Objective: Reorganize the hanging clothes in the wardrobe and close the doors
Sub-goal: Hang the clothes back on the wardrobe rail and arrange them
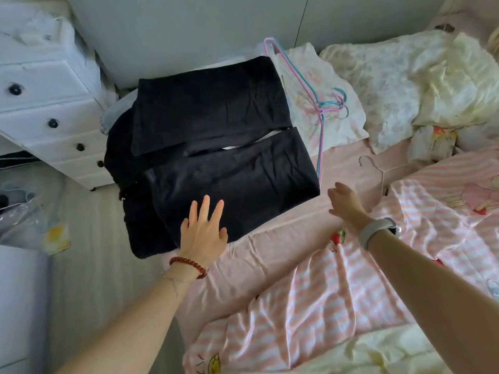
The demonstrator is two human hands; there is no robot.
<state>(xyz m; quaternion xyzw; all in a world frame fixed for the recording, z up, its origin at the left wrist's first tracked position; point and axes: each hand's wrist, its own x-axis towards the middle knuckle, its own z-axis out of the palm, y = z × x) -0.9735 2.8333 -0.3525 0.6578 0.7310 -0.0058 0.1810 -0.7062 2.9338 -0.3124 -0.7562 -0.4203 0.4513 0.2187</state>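
Pressing black garment [216,147] w/ flat L hand [202,228]; R hand [345,202] open, empty.

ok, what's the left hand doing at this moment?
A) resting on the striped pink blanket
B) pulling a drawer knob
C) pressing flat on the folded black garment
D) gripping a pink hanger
C: the left hand lies with straight fingers on the near edge of the folded black garment on the bed, holding nothing; the coloured hangers lie untouched beyond it.
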